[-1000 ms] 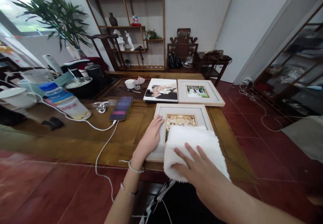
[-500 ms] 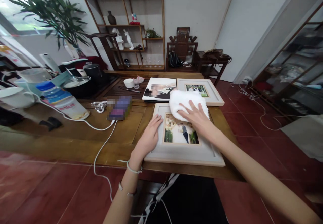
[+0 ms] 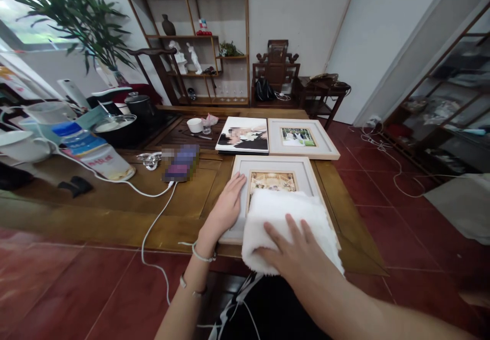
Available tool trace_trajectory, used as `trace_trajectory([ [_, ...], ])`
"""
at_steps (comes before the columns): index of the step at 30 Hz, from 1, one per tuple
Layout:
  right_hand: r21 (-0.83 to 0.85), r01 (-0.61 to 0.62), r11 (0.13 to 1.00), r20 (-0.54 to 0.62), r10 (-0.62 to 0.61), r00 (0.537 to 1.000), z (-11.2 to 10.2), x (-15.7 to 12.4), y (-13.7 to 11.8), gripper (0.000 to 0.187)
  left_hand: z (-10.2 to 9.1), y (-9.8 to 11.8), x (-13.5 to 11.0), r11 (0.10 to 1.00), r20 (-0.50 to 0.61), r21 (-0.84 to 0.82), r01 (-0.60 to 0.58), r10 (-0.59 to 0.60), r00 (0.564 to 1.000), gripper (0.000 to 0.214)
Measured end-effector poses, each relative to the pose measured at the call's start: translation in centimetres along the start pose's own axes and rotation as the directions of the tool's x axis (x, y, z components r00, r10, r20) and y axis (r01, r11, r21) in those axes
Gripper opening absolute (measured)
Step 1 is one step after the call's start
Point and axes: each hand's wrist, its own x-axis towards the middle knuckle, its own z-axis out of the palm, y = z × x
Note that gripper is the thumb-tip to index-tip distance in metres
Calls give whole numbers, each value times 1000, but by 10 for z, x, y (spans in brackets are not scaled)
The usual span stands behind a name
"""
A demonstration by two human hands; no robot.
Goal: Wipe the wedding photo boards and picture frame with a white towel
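Note:
A picture frame with a pale wooden rim and a wide grey mat lies flat near the table's front edge. My left hand rests along its left rim, fingers stretched out. A folded white fluffy cloth covers the lower part of the frame and hangs over its near edge. Pressed on the cloth, my right hand has its fingers spread on top and its thumb tucked into the fold. Most of the framed photo is hidden under the cloth; only its upper part shows.
Behind lie a second frame and a white-edged photo panel. To the left are a phone with a white cable, a blue-capped bottle, a small white cup and a dark pot.
My right hand has pulled the white cloth from the frame's upper edge down to its near edge, uncovering the photo's top and the second frame's picture. My left hand has stayed in place.

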Motion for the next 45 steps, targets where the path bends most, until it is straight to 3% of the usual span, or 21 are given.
trace_trajectory([
  [4,-28,23,999,-100,-26,995,3,14,28,70,-1,1,0,1000,21,2,-1,1,1000,50],
  [9,-115,-100,988,-249,69,966,8,69,79,73,-2,3,0,1000,43,2,12,-12,999,50],
  [13,-144,-76,987,-306,28,952,8,102,96,67,-3,3,0,1000,35,-15,13,-13,999,50],
  [17,-78,-20,997,-187,6,982,4,91,79,66,-2,3,0,999,23,-23,24,-24,999,49],
  [21,17,61,998,-60,-60,996,-6,43,42,65,0,1,1,1000,15,-7,14,-14,1000,48],
  [23,67,103,992,18,-105,994,-11,19,27,74,0,1,0,1000,18,0,4,-4,1000,48],
  [27,146,130,981,82,-143,986,-12,-5,18,81,-2,2,1,1000,17,12,-6,6,1000,50],
  [31,84,85,993,-47,-81,996,0,15,41,76,-3,4,2,1000,48,25,12,-13,999,48],
  [37,-90,-139,986,-253,112,961,8,82,78,66,-3,6,1,999,42,-16,39,-38,998,42],
  [41,-99,-88,991,-230,63,971,6,106,64,49,-6,12,1,997,-50,-69,40,-43,998,43],
  [45,-56,11,998,-119,-18,993,-1,91,31,40,-10,17,1,994,-95,-108,27,-38,995,43],
])
